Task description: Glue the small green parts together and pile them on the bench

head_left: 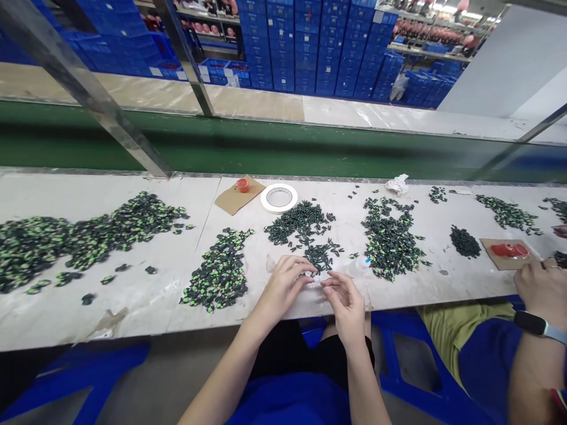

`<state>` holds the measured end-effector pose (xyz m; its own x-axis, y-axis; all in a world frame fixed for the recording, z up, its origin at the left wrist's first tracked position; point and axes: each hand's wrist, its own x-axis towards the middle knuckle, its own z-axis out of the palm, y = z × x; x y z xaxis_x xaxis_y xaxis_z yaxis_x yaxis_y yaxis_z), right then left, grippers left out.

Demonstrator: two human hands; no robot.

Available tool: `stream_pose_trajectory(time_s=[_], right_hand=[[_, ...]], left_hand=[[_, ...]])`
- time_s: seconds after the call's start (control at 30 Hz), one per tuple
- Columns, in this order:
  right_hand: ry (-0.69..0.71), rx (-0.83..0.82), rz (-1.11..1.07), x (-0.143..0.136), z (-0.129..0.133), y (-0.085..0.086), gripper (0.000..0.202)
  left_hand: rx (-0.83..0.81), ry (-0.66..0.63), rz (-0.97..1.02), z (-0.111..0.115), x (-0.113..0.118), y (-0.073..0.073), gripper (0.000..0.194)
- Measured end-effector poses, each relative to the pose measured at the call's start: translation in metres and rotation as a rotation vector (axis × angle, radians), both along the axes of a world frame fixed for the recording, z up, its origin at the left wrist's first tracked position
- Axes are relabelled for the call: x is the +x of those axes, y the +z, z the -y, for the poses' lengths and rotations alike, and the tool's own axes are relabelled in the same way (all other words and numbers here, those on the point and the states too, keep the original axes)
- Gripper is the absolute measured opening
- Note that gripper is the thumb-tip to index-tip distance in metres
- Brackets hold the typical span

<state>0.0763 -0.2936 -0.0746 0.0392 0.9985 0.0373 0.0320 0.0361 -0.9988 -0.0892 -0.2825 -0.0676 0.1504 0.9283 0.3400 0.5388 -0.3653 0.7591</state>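
My left hand [287, 286] is over the near part of the table, its fingers curled and the thumb close to the fingertips. Facing it, my right hand [345, 298] has thumb and forefinger drawn together in a pinch. Whatever either hand holds is too small to make out. Just beyond the fingertips lies a small cluster of dark cylindrical pieces [319, 256], with a larger heap of the same pieces [297, 222] behind it. Dark pieces with green marks form a pile [218, 273] left of my hands and another pile [392, 242] to their right.
A white tape roll [279, 198] lies beyond the heap, beside cardboard [234, 200] bearing a red cup [242, 185]. More green-marked pieces [128, 227] spread leftward. At right, a co-worker's hand [543, 289] is near red containers [509, 250]. Crumpled tissue [397, 185] sits behind.
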Motion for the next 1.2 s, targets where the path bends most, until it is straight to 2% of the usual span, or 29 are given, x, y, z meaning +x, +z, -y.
stream_pose_trajectory(time_s=[0.1, 0.27, 0.37, 0.43, 0.53, 0.7, 0.9, 1.2], right_hand=[[0.066, -0.116, -0.130, -0.007, -0.003, 0.002, 0.029], [0.074, -0.204, -0.156, -0.002, -0.007, 0.001, 0.028], [0.009, -0.216, -0.105, 0.002, -0.008, -0.003, 0.028], [-0.036, -0.214, -0.079, 0.001, -0.008, -0.006, 0.030], [-0.063, -0.198, -0.047, -0.005, -0.007, -0.010, 0.030], [-0.006, -0.147, 0.074, -0.015, -0.004, -0.008, 0.023], [0.048, -0.158, 0.028, -0.016, -0.003, -0.006, 0.022], [0.046, -0.133, -0.002, -0.013, -0.002, 0.003, 0.019]], left_hand=[[0.024, -0.111, -0.020, 0.012, 0.007, 0.006, 0.023], [-0.050, -0.092, -0.120, 0.017, 0.007, 0.002, 0.029], [-0.095, 0.124, -0.167, 0.017, 0.006, -0.006, 0.032], [-0.114, 0.294, -0.205, 0.017, 0.006, -0.013, 0.024], [-0.137, 0.367, -0.225, 0.016, 0.010, -0.019, 0.015], [-0.142, 0.330, -0.162, 0.012, 0.016, -0.016, 0.016], [-0.211, 0.225, -0.106, 0.015, 0.015, -0.007, 0.019], [-0.242, 0.144, -0.010, 0.020, 0.012, -0.004, 0.020]])
